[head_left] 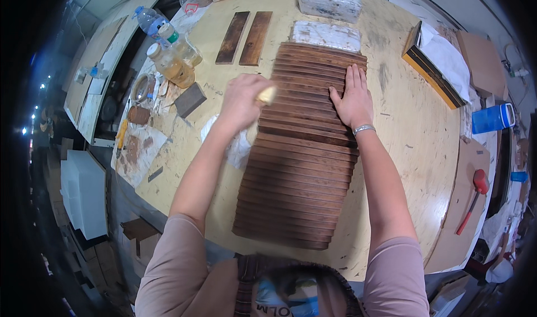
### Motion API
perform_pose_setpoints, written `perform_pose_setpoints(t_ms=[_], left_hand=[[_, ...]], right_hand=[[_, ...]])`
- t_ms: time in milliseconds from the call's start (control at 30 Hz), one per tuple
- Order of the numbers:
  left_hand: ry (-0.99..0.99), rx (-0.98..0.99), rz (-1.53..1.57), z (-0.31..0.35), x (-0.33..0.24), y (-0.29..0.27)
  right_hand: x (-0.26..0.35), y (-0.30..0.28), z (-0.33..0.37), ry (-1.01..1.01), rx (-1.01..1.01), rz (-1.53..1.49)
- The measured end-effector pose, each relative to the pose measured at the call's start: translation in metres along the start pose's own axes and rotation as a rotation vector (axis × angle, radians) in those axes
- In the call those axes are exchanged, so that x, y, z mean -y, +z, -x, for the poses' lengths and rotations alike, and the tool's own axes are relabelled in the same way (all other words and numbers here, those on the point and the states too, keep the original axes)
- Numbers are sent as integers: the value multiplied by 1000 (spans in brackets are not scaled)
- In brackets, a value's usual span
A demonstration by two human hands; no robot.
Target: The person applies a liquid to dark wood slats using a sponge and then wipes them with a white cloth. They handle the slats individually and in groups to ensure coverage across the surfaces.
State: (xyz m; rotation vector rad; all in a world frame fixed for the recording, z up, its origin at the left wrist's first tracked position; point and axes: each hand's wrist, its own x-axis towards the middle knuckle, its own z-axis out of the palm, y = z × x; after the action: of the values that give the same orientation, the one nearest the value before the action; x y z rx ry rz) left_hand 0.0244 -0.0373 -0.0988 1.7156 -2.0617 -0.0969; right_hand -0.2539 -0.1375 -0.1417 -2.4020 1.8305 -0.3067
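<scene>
A long row of dark brown wooden slats (291, 183) lies side by side on the table in front of me, running away from my body. My left hand (244, 100) is closed around a pale yellow sponge-like pad (267, 95) at the left edge of the slats' far half. Motion blurs that hand and the pad a little. On the right side of the same half, my right hand (355, 98) lies flat on the slats with its fingers stretched out. A crumpled white cloth (239, 149) shows partly behind my left forearm.
Two separate brown boards (256, 38) lie beyond my left hand, near a dark grey block (190, 100) and several bottles (171, 65). White wrapped blocks (326, 35) stand past the slats' far end. To the right are a blue jug (492, 118) and a red mallet (480, 181).
</scene>
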Motion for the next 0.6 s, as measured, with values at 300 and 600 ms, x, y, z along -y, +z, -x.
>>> perform_pose_setpoints(t_ms=[300,600], left_hand=[[-91,-91,143,16,7,3],[-537,-325,-196,155,116,-63]], right_hand=[[-3,9,-1,-41,-48,-17],[-12,20,-4,-64,-111,2]])
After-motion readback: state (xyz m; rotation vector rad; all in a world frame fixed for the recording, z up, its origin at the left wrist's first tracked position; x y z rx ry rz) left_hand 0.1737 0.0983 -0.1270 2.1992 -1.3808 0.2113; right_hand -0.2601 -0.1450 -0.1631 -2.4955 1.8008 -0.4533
